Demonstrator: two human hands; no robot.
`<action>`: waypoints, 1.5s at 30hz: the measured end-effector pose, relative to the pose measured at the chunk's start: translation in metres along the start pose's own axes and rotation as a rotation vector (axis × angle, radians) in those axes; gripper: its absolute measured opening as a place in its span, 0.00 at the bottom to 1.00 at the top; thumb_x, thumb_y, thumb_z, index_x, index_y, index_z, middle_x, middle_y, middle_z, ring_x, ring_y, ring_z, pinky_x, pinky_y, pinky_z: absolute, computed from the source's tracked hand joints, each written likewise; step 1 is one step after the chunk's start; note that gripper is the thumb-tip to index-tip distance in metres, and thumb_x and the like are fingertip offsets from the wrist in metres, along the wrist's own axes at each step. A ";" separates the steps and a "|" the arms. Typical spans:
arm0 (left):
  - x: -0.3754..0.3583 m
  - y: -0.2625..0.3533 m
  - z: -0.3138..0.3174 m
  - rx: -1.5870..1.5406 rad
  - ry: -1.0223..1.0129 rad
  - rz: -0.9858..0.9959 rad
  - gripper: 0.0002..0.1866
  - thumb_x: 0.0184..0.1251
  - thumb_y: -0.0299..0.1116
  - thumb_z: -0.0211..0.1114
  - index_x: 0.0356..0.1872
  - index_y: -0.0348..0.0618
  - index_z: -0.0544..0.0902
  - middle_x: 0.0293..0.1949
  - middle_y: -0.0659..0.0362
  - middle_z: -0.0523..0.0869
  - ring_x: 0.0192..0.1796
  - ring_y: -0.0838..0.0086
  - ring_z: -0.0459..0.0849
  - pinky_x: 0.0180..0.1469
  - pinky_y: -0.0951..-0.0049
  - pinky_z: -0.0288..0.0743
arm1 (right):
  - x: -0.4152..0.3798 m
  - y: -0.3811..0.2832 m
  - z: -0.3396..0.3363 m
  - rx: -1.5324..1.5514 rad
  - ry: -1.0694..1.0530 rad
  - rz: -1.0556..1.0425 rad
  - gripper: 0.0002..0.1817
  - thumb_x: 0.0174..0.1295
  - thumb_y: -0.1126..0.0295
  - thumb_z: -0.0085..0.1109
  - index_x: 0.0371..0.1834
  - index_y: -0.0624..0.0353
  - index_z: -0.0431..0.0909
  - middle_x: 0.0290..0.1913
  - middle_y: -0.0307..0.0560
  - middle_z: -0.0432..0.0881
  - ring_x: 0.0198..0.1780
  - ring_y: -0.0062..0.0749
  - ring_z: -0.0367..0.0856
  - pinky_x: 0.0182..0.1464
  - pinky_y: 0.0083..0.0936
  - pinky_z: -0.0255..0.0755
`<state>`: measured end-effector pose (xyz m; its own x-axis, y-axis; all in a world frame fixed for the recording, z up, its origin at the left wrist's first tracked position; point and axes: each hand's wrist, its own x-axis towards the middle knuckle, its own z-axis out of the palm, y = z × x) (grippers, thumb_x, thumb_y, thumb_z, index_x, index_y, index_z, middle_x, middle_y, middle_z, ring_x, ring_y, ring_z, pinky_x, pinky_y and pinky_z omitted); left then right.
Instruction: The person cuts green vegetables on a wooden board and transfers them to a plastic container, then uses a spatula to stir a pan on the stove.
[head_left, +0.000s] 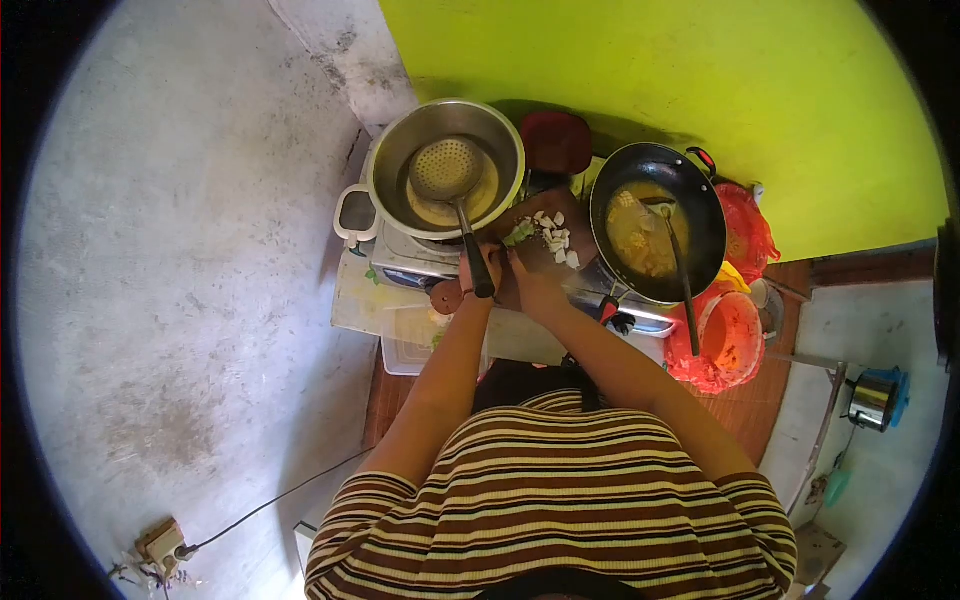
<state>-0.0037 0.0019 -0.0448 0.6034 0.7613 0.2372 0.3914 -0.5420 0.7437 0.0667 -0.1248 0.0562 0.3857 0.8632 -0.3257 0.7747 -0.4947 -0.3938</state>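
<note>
My left hand (467, 272) is at the near left edge of a brown cutting board (560, 208), its fingers curled and partly hidden behind the black handle of a perforated skimmer (447, 168). Close beside it, my right hand (537, 290) is closed at the board's near edge; a small dark shape shows between the hands, and I cannot tell what they hold. Chopped white pieces (560, 240) and a pale green piece (519, 234) lie on the board just beyond my fingers. The skimmer rests in a large metal pot (388, 150) holding yellowish liquid.
Right of the board, a black wok (655, 165) holds yellowish food and a spatula (683, 270). Red plastic-lined containers (735, 335) stand at the right. A white plastic container (402, 358) sits below the counter's near left edge. A lime-green wall (650, 70) rises behind.
</note>
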 end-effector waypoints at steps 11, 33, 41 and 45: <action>-0.007 0.033 -0.030 0.253 -0.026 0.086 0.11 0.51 0.28 0.59 0.37 0.47 0.82 0.36 0.46 0.82 0.40 0.51 0.79 0.42 0.57 0.76 | -0.030 0.003 0.006 0.150 -0.028 0.056 0.36 0.55 0.77 0.44 0.70 0.50 0.46 0.30 0.68 0.77 0.32 0.60 0.78 0.36 0.47 0.71; 0.008 0.016 -0.011 0.081 -0.170 -0.085 0.08 0.53 0.28 0.59 0.33 0.40 0.82 0.34 0.48 0.83 0.39 0.54 0.81 0.42 0.60 0.76 | -0.025 -0.001 -0.009 0.097 -0.006 0.054 0.38 0.54 0.78 0.45 0.70 0.49 0.45 0.32 0.69 0.77 0.32 0.58 0.79 0.34 0.49 0.71; 0.010 0.022 -0.012 0.115 -0.205 -0.103 0.07 0.51 0.27 0.59 0.31 0.39 0.82 0.31 0.46 0.82 0.37 0.53 0.81 0.40 0.61 0.77 | -0.011 0.006 0.019 -0.077 0.159 -0.032 0.39 0.55 0.77 0.44 0.72 0.54 0.42 0.27 0.67 0.77 0.26 0.56 0.78 0.33 0.47 0.71; 0.010 0.031 -0.018 0.158 -0.223 -0.094 0.06 0.51 0.27 0.59 0.30 0.40 0.82 0.31 0.46 0.82 0.36 0.53 0.81 0.40 0.62 0.77 | -0.001 -0.002 0.008 -0.045 0.012 0.043 0.37 0.56 0.74 0.44 0.71 0.50 0.46 0.36 0.67 0.80 0.40 0.61 0.79 0.43 0.47 0.74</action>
<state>0.0021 -0.0007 -0.0079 0.6904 0.7232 0.0160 0.5456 -0.5351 0.6450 0.0605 -0.1254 0.0510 0.4248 0.8426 -0.3310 0.7790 -0.5265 -0.3406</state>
